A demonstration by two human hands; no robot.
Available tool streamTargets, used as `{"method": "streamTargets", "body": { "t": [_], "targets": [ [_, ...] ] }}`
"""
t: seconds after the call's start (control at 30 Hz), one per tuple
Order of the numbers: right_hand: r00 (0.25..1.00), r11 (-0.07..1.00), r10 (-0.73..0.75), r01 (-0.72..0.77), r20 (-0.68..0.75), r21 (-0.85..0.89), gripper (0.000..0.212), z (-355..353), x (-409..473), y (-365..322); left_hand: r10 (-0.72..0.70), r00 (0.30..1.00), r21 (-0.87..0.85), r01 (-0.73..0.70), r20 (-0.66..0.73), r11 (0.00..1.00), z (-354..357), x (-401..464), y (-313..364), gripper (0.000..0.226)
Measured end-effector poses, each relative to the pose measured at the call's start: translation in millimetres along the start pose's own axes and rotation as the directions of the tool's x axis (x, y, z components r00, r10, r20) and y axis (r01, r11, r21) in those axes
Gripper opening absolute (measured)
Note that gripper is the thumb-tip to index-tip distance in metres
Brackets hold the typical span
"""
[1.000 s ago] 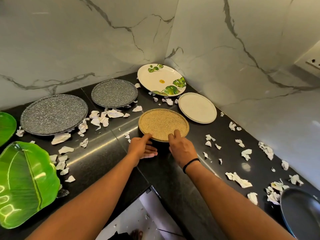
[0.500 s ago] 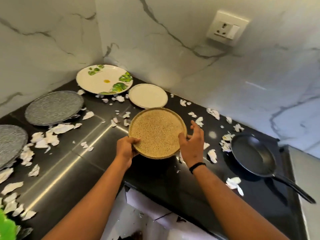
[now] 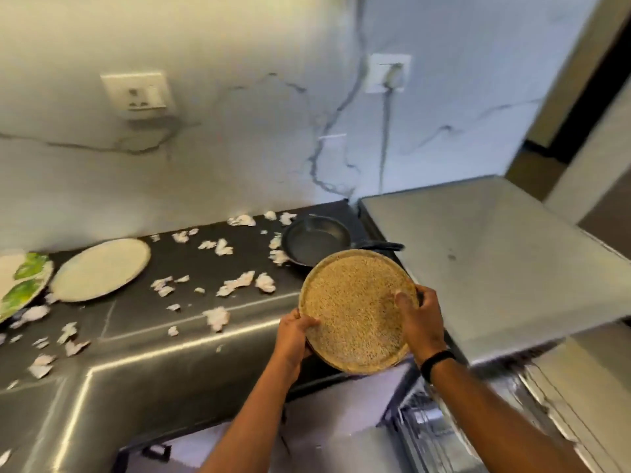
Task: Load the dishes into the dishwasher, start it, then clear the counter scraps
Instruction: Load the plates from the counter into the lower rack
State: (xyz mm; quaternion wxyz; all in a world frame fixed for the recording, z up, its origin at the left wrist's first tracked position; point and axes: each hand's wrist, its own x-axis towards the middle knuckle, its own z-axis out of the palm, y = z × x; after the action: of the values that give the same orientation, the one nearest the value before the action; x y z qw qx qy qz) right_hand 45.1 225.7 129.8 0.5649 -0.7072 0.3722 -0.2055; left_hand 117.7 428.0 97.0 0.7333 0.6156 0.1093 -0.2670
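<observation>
Both hands now carry the tan plate [image 3: 355, 310] off the counter [image 3: 143, 322], where a second ago it lay flat by the white plate [image 3: 100, 269]. Left hand [image 3: 293, 337] curls under its near-left rim, thumb on top; right hand [image 3: 418, 319] clasps the right rim, thumb on its face. It hangs tilted beside the pan [image 3: 316, 238], above the dishwasher rack [image 3: 428, 428]. Loading has likely begun; scraps [image 3: 239, 283] remain.

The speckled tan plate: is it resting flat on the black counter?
No. Both the left hand and right hand grip the speckled tan plate by its rim, lifted and tilted off the counter.
</observation>
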Motion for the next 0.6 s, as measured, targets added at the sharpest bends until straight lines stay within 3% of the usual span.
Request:
{"method": "streamTargets", "body": {
  "t": [0.17,0.27,0.37,0.5,0.6],
  "targets": [
    [0.976,0.972,0.131,-0.092,-0.176,0.216,0.029,-107.8,-6.6,45.5,-0.047,0.986,0.114,0.029,0.160,0.993,104.9,-26.1,-41.7,0.016],
    [0.941,0.931,0.214,-0.116,-0.262,0.346,0.021,-161.8,-11.2,75.5,-0.116,0.965,0.244,0.057,0.235,0.968,152.5,-38.2,-69.4,0.038],
    [0.893,0.901,0.287,-0.129,-0.347,0.414,0.027,-207.9,-18.9,101.3,-0.161,0.934,0.328,0.051,0.319,0.943,194.1,-49.1,-91.7,0.051],
    [0.759,0.836,0.435,-0.141,-0.485,0.530,0.026,-254.2,-29.1,137.4,-0.260,0.875,0.442,0.059,0.409,0.895,238.6,-56.7,-123.8,0.081],
    [0.651,0.786,0.530,-0.135,-0.544,0.604,0.045,-277.4,-37.0,154.7,-0.329,0.837,0.539,0.049,0.437,0.841,268.4,-55.6,-148.4,0.106]
  ]
}}
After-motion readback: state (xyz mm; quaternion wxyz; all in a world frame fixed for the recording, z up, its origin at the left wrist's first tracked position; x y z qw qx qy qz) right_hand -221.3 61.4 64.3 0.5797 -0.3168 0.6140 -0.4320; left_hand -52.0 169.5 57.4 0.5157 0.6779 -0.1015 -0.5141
